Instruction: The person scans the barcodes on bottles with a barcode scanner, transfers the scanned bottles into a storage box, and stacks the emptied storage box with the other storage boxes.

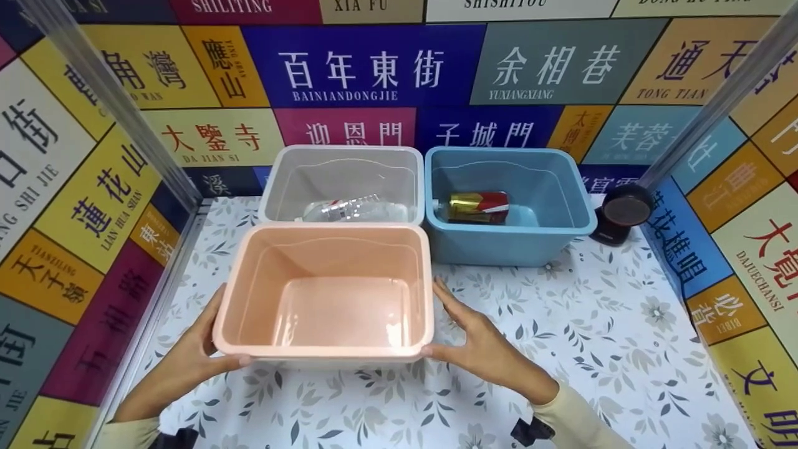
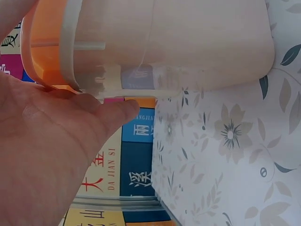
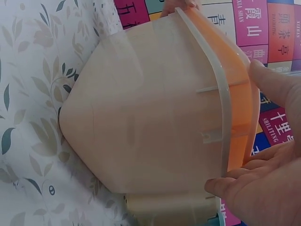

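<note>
A peach plastic bin (image 1: 349,305), with nothing inside, stands at the front of the group. Seen from the side, its orange wall (image 3: 239,117) rises above the whitish rim of a paler outer bin (image 3: 150,108) around it. My left hand (image 1: 187,358) holds the near left corner, thumb along the front rim and fingers on the left side. At the near right corner my right hand (image 1: 483,343) holds it too, thumb at the front and fingers spread along the right side. In the right wrist view that hand's fingertips (image 3: 216,186) lie at the paler rim.
Behind the peach bin is a translucent grey bin (image 1: 274,187) holding a clear plastic bottle (image 1: 355,207). Right of it, a blue bin (image 1: 511,246) contains a gold-and-red can (image 1: 479,207). A black round-topped object (image 1: 620,212) stands beside the blue bin. Sign-printed walls enclose the floral tabletop (image 1: 598,349).
</note>
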`<action>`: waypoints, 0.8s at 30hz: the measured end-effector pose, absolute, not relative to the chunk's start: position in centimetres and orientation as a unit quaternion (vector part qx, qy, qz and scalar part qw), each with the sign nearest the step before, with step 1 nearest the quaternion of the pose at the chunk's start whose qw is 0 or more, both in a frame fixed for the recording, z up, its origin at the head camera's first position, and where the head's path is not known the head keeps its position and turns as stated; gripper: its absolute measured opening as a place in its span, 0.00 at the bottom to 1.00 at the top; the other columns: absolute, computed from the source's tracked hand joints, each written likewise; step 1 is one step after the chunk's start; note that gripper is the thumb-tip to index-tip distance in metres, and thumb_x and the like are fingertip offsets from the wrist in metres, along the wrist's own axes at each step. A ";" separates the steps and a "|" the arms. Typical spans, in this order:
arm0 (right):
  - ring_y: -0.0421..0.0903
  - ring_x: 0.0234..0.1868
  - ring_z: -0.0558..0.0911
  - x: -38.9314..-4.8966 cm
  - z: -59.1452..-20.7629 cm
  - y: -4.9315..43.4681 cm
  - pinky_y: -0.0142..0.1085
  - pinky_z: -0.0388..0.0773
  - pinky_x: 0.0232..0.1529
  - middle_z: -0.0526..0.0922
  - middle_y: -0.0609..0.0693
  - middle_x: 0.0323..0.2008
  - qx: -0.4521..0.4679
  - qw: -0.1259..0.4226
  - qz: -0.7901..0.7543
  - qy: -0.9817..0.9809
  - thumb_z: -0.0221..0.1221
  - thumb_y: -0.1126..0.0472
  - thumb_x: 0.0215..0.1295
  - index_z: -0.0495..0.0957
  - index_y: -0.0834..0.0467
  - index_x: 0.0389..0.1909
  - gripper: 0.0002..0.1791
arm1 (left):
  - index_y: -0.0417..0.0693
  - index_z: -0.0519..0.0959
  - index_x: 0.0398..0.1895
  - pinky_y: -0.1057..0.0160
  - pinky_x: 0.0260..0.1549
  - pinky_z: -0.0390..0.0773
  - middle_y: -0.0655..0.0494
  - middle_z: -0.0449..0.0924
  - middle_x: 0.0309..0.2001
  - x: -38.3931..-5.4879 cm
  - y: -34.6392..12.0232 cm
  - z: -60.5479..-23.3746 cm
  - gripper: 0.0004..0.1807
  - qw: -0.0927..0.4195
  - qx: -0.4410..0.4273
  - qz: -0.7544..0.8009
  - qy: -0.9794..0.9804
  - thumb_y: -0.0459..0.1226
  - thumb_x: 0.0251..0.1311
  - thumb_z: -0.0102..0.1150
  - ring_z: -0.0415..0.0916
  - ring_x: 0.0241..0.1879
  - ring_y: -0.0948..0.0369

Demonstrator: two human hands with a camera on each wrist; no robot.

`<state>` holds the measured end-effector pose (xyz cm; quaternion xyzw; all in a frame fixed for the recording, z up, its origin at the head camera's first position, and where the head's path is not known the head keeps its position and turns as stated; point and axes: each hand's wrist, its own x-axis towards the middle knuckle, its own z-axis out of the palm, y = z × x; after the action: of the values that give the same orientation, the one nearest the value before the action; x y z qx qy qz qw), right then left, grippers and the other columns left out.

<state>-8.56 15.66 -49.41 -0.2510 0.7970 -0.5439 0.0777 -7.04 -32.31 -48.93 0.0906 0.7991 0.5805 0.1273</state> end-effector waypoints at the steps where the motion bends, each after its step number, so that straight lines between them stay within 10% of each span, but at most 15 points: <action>1: 0.48 0.79 0.50 -8.5 -49.5 15.9 0.48 0.58 0.72 0.45 0.44 0.81 -0.251 0.078 -0.541 0.799 0.70 0.51 0.62 0.48 0.47 0.82 0.53 | 0.75 0.36 0.81 0.68 0.58 0.74 0.57 0.38 0.82 -7.0 -32.3 -48.9 0.61 0.126 0.088 0.576 0.803 0.32 0.59 0.70 0.57 0.73 0.47; 11: 0.48 0.78 0.55 -8.7 -50.3 18.6 0.47 0.56 0.74 0.55 0.47 0.78 -0.212 0.060 -0.514 0.829 0.63 0.50 0.70 0.58 0.53 0.78 0.40 | 0.77 0.35 0.80 0.53 0.69 0.61 0.60 0.34 0.82 -6.5 -31.7 -47.0 0.52 0.079 0.060 0.493 0.864 0.41 0.69 0.63 0.49 0.77 0.46; 18: 0.49 0.78 0.55 -9.0 -50.1 20.3 0.49 0.56 0.73 0.55 0.47 0.78 -0.206 0.042 -0.493 0.845 0.62 0.52 0.71 0.61 0.49 0.77 0.36 | 0.72 0.39 0.82 0.23 0.65 0.45 0.64 0.28 0.81 -6.4 -30.4 -46.0 0.51 -0.007 0.064 0.409 0.910 0.49 0.67 0.63 0.33 0.79 0.44; 24: 0.49 0.77 0.57 -9.2 -49.7 21.5 0.48 0.57 0.72 0.58 0.47 0.77 -0.197 0.023 -0.473 0.859 0.63 0.50 0.71 0.62 0.51 0.76 0.36 | 0.66 0.38 0.82 0.26 0.68 0.32 0.62 0.25 0.81 -6.2 -29.0 -45.1 0.51 -0.044 0.067 0.380 0.922 0.52 0.68 0.62 0.27 0.79 0.44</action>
<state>-9.20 21.50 -49.71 -0.1970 0.8586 -0.4727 0.0229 -6.20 -29.05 -45.13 0.0674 0.9216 0.3797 -0.0440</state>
